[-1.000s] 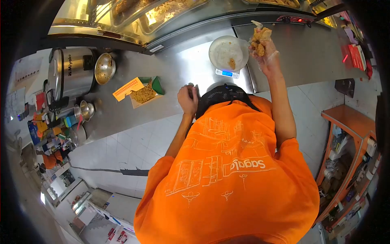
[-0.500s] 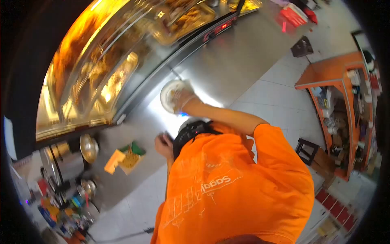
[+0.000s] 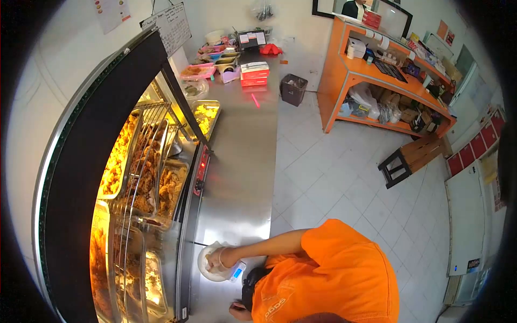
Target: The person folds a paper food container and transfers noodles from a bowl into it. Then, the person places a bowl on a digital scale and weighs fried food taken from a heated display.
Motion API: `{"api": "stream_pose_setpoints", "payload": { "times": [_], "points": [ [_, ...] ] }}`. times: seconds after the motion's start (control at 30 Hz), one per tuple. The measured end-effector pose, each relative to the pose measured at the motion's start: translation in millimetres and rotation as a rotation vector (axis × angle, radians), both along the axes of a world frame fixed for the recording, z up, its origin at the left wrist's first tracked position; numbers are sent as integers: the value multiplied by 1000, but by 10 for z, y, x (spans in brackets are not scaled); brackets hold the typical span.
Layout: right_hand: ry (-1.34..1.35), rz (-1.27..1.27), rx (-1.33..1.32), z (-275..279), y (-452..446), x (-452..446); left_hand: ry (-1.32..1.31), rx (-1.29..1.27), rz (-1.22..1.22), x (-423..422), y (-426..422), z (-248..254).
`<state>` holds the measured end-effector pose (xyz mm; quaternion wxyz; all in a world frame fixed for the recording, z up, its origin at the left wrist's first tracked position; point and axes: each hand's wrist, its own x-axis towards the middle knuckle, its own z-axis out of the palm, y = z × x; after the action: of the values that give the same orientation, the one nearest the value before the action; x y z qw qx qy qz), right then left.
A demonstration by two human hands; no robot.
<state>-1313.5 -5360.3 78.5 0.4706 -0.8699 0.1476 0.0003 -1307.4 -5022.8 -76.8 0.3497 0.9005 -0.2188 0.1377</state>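
Note:
My right hand (image 3: 218,260), in a clear plastic glove, reaches into a round white bowl (image 3: 204,264) on the steel counter. Its fingers point down and are drawn together; what lies between them is hidden. Close against the bowl is a small scale (image 3: 237,272) with a lit blue display, partly covered by the bowl. My left hand (image 3: 239,309) is low, by the counter's edge, near a black item worn on my chest (image 3: 251,285). Its fingers are curled, and I cannot make out anything in them.
A heated glass display case (image 3: 186,237) with trays of fried food runs along the left. Red-topped boxes (image 3: 254,75), pink trays (image 3: 198,71) and a yellow food tray (image 3: 205,117) stand farther along. Beyond the tiled floor are a bin (image 3: 293,89), stool (image 3: 409,157) and orange desk (image 3: 331,89).
The view has turned, bringing the far counter and orange desk into sight. My right hand stays at the bowl, now farther down in view. My left hand remains low beside my body.

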Motion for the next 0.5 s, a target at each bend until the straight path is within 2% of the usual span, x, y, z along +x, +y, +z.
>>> {"api": "stream_pose_setpoints", "payload": {
  "times": [0.13,0.17,0.2,0.23,0.27,0.33,0.37,0.4,0.43,0.5],
  "points": [
    [65,-105,989,66,-321,165,-82,26,-22,19,19,-82],
    [-292,-52,1446,301,-442,-39,-112,42,-42,41,26,-88],
    [-463,-61,1644,171,-486,54,-147,62,-63,52,19,-50],
    [-561,-130,1502,-24,-658,83,-175,107,-76,6,87,-25],
    [-643,-210,1352,-143,-821,95,-87,48,62,-100,25,-91],
    [-765,-385,1414,316,-1210,259,184,135,110,-307,-264,674],
    [-829,-470,1433,549,-1413,332,106,90,127,-280,-173,393],
    [-897,-279,1605,724,-1625,381,89,125,89,-318,-290,768],
    [-747,-636,1373,1281,-1576,408,67,74,114,-334,-313,845],
    [-736,-920,1271,1348,-1778,720,9,12,118,-288,-461,853]
  ]
}}
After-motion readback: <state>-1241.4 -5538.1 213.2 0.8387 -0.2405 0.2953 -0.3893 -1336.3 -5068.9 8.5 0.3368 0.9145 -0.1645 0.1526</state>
